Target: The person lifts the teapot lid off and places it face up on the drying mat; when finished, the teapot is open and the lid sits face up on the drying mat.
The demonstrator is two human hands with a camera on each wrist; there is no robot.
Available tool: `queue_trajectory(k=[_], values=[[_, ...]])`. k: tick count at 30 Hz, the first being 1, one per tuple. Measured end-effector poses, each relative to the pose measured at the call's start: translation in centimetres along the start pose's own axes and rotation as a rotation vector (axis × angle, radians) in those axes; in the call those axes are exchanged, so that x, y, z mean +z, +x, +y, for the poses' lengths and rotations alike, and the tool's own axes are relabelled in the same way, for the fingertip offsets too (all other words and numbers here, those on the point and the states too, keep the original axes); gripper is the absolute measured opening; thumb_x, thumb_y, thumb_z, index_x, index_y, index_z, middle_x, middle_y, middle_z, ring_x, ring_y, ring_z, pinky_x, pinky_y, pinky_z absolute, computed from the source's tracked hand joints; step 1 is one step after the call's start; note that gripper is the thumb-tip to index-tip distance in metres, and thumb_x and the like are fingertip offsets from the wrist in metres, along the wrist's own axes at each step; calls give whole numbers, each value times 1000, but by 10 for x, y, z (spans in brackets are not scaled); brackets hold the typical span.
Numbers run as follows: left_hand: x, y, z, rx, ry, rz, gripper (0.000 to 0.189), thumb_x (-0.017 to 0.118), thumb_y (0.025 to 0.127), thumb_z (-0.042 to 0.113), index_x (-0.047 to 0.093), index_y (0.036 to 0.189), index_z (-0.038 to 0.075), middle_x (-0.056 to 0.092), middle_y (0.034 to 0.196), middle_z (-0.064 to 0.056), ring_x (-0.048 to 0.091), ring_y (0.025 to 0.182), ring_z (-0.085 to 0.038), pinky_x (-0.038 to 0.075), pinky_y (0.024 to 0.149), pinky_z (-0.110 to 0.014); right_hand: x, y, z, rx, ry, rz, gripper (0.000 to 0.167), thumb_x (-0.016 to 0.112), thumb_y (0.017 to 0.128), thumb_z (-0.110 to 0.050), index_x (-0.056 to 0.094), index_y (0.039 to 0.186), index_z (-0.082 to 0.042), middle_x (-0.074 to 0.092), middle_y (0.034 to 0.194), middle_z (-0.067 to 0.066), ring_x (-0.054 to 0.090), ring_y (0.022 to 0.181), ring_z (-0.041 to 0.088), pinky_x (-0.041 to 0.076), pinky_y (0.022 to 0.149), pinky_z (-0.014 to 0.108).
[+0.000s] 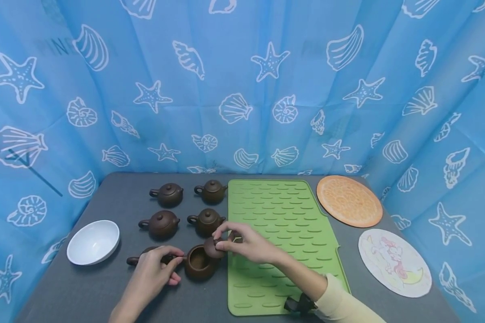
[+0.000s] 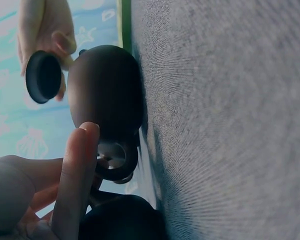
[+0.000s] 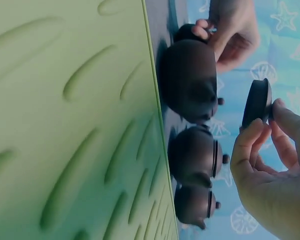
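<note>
An uncovered dark brown teapot [image 1: 199, 268] stands on the grey table, its hollow inside visible in the head view. My left hand [image 1: 153, 274] pinches that teapot's handle [image 2: 121, 170] between thumb and forefinger. Just above the rim, to the right, my right hand [image 1: 246, 244] holds the round lid [image 1: 213, 249] by its knob, tilted and apart from the pot. The right wrist view shows the lid [image 3: 258, 102] nearly edge-on at the fingertips. Another teapot [image 1: 132, 260] sits partly hidden behind my left hand.
Several lidded teapots [image 1: 161, 224] stand in rows farther back. A white bowl [image 1: 94, 242] is at the left. The green ribbed mat [image 1: 283, 269] lies under my right forearm. Beyond it are an orange round mat [image 1: 349, 200] and a white round one with a drawing [image 1: 395, 262].
</note>
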State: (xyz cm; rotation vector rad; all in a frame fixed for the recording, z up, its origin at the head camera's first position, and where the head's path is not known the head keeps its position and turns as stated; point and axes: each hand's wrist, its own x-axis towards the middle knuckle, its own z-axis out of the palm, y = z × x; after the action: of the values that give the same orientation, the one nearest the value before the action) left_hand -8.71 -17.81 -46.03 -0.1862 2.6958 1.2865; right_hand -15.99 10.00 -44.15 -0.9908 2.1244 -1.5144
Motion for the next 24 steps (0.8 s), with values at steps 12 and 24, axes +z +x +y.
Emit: queue_trajectory(k=[12, 24], values=[[-1, 1, -3, -2, -10, -7, 19, 74, 101, 5, 79, 120, 9, 81, 108, -6, 75, 63, -9, 61, 57, -21, -30, -18, 3, 54, -12, -16, 39, 55, 115, -16, 53, 153, -9, 62, 142, 20, 69, 87, 39, 64, 69, 49], [0, 0, -1, 14, -1, 8, 20, 75, 100, 2, 79, 118, 9, 82, 108, -7, 75, 61, -9, 60, 54, -20, -41, -30, 10, 63, 101, -67, 43, 48, 117, -13, 49, 159, -3, 49, 158, 26, 77, 92, 30, 69, 87, 44]])
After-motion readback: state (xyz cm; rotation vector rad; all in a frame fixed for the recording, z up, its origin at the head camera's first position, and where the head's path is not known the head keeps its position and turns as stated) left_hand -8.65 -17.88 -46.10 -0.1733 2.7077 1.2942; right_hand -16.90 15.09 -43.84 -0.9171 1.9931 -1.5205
